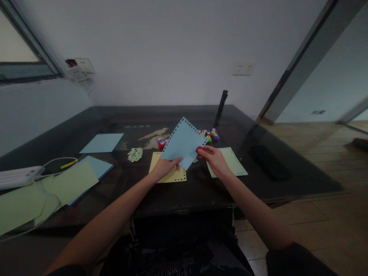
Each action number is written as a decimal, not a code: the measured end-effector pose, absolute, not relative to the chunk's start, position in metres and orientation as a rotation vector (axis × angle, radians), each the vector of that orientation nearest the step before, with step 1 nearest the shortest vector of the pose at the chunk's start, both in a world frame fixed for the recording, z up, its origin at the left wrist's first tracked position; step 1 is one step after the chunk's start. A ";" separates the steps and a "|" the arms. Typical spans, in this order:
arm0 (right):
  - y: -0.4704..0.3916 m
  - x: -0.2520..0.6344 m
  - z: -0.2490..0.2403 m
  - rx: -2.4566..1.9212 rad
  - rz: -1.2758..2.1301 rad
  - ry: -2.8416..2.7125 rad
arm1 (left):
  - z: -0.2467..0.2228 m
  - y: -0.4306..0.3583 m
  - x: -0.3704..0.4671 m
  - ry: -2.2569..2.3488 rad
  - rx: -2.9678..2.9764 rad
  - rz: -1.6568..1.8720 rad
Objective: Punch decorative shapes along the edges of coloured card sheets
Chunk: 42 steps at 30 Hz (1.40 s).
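Observation:
My left hand [167, 167] grips the lower left edge of a light blue sheet of paper [184, 143], tilted above the table with small shapes cut along its two upper edges. In my right hand [214, 158] is a small red craft punch [199, 149], pressed against the sheet's right corner. Under my left hand lies a yellow sheet [175, 177] with punched edges. A pale green sheet [231, 161], also punched along its edge, rests beside my right hand. Several colourful craft punches [212, 135] sit behind the blue sheet, and another red punch [161, 145] stands to its left.
A heap of small paper cut-outs [135, 154] lies left of centre. More blue paper [102, 143], green sheets [77, 182] and a white cable [51, 193] occupy the left side. At right are a black case [270, 163] and an upright black object [220, 108].

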State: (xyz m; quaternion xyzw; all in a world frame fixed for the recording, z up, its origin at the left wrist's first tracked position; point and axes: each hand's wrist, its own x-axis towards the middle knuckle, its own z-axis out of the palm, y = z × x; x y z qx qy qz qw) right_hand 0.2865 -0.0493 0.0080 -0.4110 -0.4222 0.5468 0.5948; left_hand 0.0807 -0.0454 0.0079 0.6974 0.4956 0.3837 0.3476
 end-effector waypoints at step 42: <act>-0.046 0.286 0.002 -0.941 1.264 -1.009 | 0.004 -0.045 0.077 1.284 1.899 0.932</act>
